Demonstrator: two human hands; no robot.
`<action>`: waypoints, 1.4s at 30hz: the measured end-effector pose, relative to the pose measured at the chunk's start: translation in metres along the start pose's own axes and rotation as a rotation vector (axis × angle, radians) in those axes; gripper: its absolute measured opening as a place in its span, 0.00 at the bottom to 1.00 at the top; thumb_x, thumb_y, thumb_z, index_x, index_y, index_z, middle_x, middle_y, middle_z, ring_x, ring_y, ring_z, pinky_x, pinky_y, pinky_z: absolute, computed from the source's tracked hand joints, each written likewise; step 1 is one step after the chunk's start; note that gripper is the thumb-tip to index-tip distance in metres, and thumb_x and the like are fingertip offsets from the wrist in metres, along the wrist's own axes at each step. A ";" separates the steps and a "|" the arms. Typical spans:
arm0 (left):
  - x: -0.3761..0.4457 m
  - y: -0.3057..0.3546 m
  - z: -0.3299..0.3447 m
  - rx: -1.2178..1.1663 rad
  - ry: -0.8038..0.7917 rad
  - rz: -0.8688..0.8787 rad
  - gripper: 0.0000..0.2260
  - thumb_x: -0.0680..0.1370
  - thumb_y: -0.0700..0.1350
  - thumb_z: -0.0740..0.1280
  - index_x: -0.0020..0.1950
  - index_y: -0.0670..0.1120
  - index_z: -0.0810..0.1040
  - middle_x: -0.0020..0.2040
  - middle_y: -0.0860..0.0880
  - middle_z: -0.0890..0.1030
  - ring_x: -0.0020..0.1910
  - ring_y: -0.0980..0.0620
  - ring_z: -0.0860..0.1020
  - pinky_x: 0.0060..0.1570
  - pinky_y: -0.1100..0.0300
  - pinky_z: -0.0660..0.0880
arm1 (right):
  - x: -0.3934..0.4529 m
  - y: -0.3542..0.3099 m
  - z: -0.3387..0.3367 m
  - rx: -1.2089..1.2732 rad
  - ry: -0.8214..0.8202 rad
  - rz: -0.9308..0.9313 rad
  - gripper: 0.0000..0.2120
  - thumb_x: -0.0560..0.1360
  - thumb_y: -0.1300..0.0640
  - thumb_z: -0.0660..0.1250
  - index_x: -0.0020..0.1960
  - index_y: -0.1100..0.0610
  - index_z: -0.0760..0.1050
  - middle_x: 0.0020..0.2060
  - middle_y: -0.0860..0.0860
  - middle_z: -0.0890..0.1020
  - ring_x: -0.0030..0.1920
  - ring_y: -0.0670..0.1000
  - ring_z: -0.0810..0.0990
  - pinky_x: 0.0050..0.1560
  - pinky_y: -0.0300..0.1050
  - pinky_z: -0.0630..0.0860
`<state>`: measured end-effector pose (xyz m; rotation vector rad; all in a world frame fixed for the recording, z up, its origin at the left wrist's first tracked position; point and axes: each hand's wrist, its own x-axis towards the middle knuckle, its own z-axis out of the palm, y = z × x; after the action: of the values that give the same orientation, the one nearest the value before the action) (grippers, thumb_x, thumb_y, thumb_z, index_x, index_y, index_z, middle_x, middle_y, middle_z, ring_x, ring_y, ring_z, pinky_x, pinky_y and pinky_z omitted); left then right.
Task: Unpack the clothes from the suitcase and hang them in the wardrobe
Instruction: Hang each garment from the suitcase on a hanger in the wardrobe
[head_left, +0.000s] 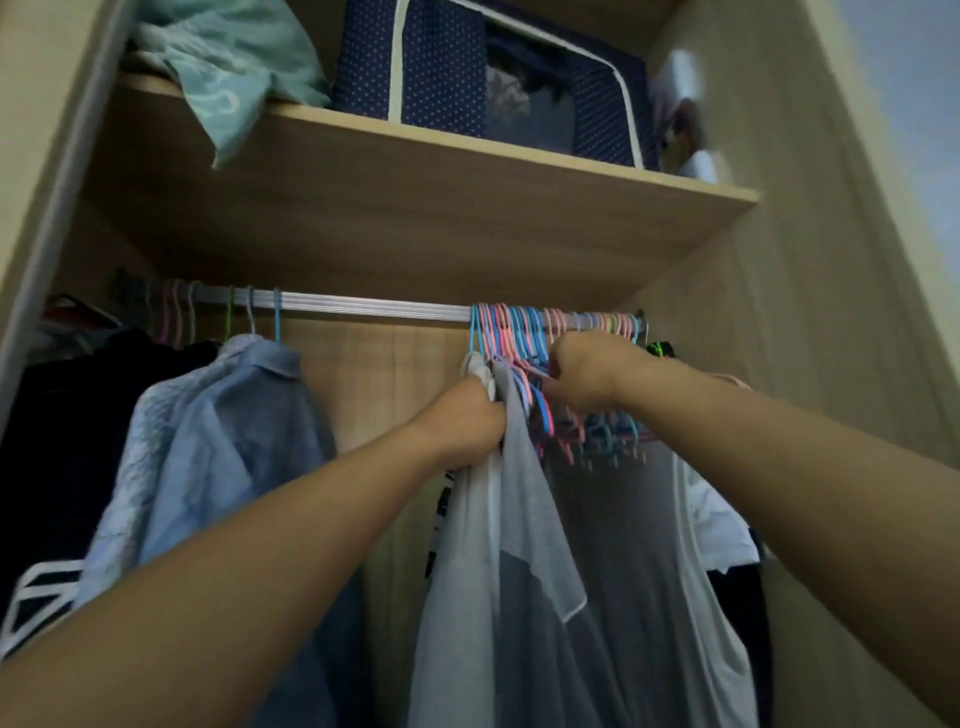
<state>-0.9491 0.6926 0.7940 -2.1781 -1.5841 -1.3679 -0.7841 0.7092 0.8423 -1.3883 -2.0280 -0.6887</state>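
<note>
The pale sheer garment (519, 545) hangs lengthwise just under the rail (363, 305), its top bunched in her left hand (470, 415), fingers curled round it. Just right, nearer the rail, her right hand (584, 371) pinches the crowded pastel hangers (524, 332).

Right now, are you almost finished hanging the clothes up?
Some are up: a light blue shirt and dark clothes already hang on the rail. In hand: the left hand grips a sheer white garment, while the right hand works among the bunched pastel hangers. The suitcase is out of view, so what's left is unclear.
</note>
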 end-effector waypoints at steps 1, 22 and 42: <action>-0.001 0.001 0.002 -0.042 0.024 -0.011 0.32 0.77 0.57 0.59 0.76 0.40 0.67 0.71 0.45 0.75 0.68 0.49 0.74 0.59 0.73 0.66 | 0.000 0.000 0.002 -0.021 0.017 -0.008 0.09 0.76 0.52 0.66 0.41 0.56 0.74 0.45 0.56 0.80 0.43 0.58 0.77 0.48 0.48 0.78; -0.017 0.030 0.022 0.400 0.003 -0.009 0.36 0.78 0.46 0.62 0.80 0.67 0.49 0.83 0.49 0.42 0.80 0.39 0.48 0.77 0.43 0.58 | 0.006 0.019 0.006 0.500 -0.009 0.033 0.14 0.80 0.54 0.64 0.57 0.63 0.81 0.53 0.60 0.83 0.50 0.58 0.81 0.56 0.51 0.79; -0.032 0.031 -0.002 0.690 0.127 -0.190 0.28 0.82 0.45 0.60 0.81 0.47 0.57 0.77 0.40 0.66 0.69 0.38 0.73 0.64 0.50 0.72 | -0.010 -0.007 0.030 -0.060 0.143 -0.002 0.21 0.77 0.46 0.66 0.67 0.54 0.74 0.68 0.58 0.67 0.71 0.63 0.62 0.67 0.60 0.66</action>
<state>-0.9270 0.6551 0.7841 -1.5356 -1.8805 -0.7908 -0.7932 0.7211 0.8131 -1.3308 -1.9112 -0.8320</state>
